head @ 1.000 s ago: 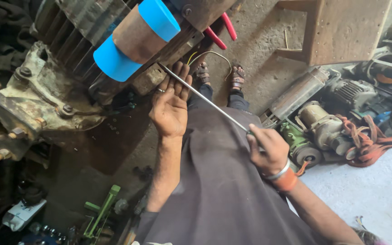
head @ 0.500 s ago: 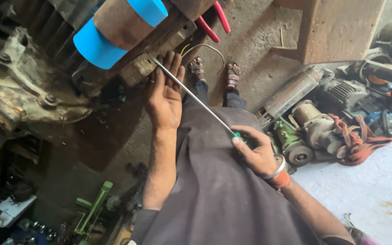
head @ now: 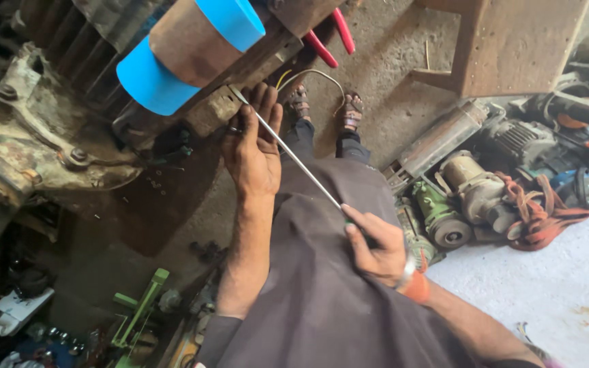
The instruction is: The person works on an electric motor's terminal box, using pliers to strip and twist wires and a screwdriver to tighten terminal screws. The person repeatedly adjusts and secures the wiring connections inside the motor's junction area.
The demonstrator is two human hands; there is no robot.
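My right hand (head: 375, 243) grips the handle of a long screwdriver (head: 293, 155) whose thin metal shaft runs up and left. Its tip meets a rusty bracket (head: 221, 109) on the underside of a large dirty motor (head: 69, 102). My left hand (head: 251, 151) rests against that bracket, fingers spread beside the shaft near its tip. A brown cylinder with blue end caps (head: 192, 48) sits on the motor just above. My dark garment (head: 322, 286) and sandalled feet (head: 325, 105) fill the middle.
Red-handled pliers (head: 332, 37) lie on the motor's top right. A brown metal box (head: 512, 48) stands at the upper right. Old motors and an orange strap (head: 540, 211) are piled at the right. Green tools (head: 141, 313) and clutter lie at the lower left.
The view has shifted slightly, so the motor appears further right. Both hands keep their hold and the screwdriver tip stays at the bracket.
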